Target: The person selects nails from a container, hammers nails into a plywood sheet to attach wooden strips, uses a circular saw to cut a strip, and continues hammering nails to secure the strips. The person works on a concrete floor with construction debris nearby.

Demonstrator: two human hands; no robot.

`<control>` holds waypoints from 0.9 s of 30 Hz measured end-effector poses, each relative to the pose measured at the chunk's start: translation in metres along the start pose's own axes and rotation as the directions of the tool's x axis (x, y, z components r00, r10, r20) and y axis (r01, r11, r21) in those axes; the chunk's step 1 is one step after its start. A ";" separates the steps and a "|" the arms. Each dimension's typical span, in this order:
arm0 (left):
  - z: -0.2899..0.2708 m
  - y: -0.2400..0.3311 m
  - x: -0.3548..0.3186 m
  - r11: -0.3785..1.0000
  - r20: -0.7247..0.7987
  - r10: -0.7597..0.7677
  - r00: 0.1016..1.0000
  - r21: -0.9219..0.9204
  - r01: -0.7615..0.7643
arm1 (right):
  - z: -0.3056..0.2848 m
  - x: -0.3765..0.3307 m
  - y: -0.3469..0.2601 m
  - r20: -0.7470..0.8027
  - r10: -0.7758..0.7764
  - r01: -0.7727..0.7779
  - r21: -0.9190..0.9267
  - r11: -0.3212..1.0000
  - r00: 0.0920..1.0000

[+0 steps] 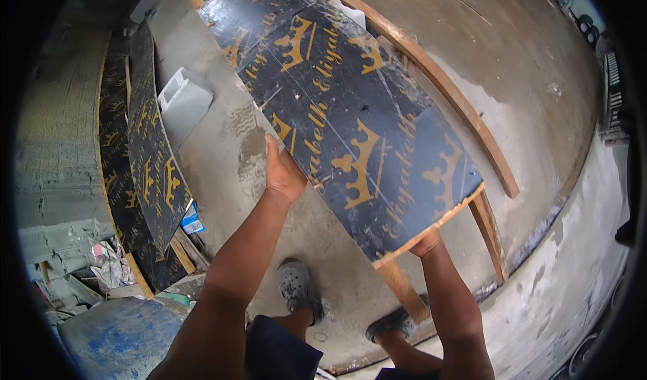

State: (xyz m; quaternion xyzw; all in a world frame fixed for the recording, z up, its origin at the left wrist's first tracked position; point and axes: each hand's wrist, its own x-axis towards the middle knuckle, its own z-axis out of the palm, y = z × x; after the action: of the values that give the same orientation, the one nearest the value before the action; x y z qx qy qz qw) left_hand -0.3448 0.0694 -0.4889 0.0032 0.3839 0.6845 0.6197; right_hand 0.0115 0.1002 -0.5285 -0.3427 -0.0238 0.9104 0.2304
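Note:
A long black-faced plywood panel (pixel 317 110) with gold crown prints stretches from the far left toward me, its bare wooden end edge nearest. My left hand (pixel 285 174) grips the panel's left long edge, the thumb up along the side and the other fingers hidden beneath. At the near end, my right hand (pixel 426 244) holds the panel from below, its fingers hidden under the edge. Beneath the panel, a timber piece (pixel 402 289) juts out just left of the right hand. A second timber (pixel 488 235) shows to the right of that hand.
A long timber beam (pixel 465 103) runs along the panel's right side. More black panels (pixel 151 157) lean at the left by the wall. A grey hollow block (pixel 185 100) stands on the concrete floor. A blue-stained round surface (pixel 121 343) sits at the lower left.

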 end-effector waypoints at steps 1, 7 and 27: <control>0.006 0.005 0.007 0.999 -0.006 0.018 1.000 0.044 -0.018 | 0.028 0.021 -0.005 0.061 -0.019 0.010 0.135 0.991 0.998; -0.023 0.037 -0.020 0.912 -0.237 -0.079 0.968 0.374 0.166 | 0.032 0.073 -0.006 0.085 -0.015 0.006 0.103 0.995 0.996; -0.010 0.075 0.068 0.997 -0.104 -0.055 0.993 0.039 0.060 | -0.081 -0.057 -0.029 -0.355 0.189 -0.349 -0.935 -0.064 0.916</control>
State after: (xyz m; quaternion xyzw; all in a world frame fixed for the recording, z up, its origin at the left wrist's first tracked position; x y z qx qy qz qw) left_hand -0.4284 0.1269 -0.4885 -0.0300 0.4296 0.6573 0.6184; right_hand 0.1118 0.0917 -0.5497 -0.4520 -0.5749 0.6297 -0.2620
